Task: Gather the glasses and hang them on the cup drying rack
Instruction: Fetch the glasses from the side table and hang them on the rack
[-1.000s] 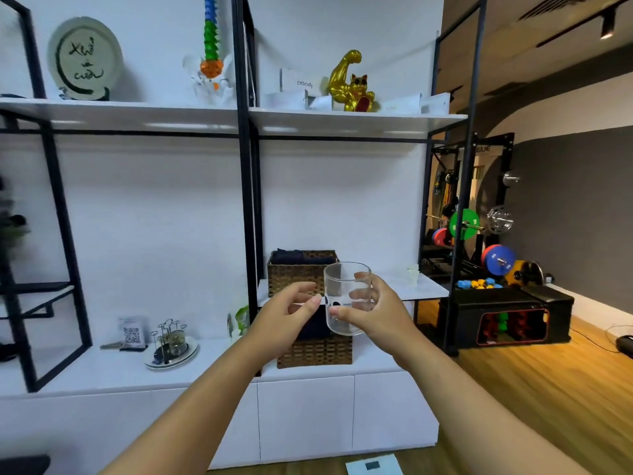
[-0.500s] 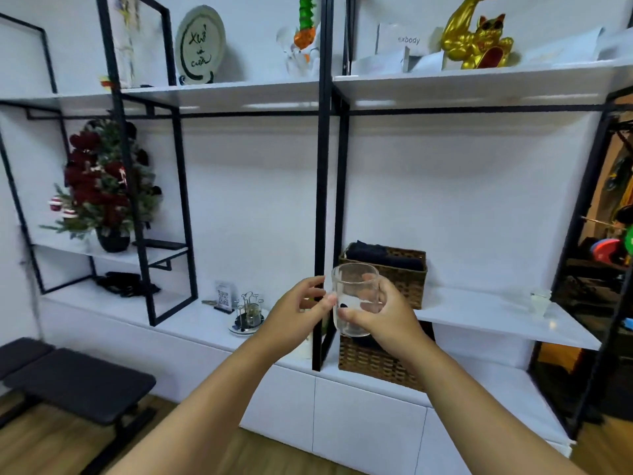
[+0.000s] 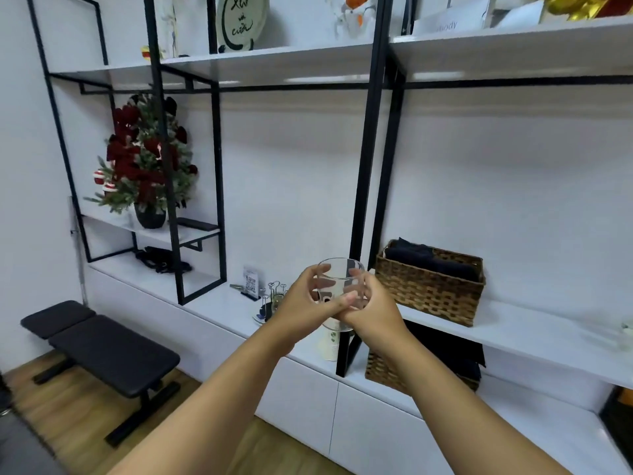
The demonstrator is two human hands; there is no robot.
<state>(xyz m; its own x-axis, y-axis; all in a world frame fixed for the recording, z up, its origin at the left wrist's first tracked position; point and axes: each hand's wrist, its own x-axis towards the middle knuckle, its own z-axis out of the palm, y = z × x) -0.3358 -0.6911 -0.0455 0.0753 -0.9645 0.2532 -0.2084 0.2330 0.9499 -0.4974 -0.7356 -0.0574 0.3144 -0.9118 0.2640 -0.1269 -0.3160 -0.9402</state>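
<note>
Glass upright, clasped between left hand and right hand at chest height, thumbs touching in front; cup drying rack just left, on white counter.

Ahead of me stands a black metal-framed shelving unit with white boards. A dark-potted arrangement of deep red flowers and greenery sits on a small left shelf. A brown woven wicker basket holding folded black cloth rests on the right shelf, and a second wicker basket sits below it. A black padded workout bench stands on the wooden floor. A small QR-code sign stands on the white counter.
</note>
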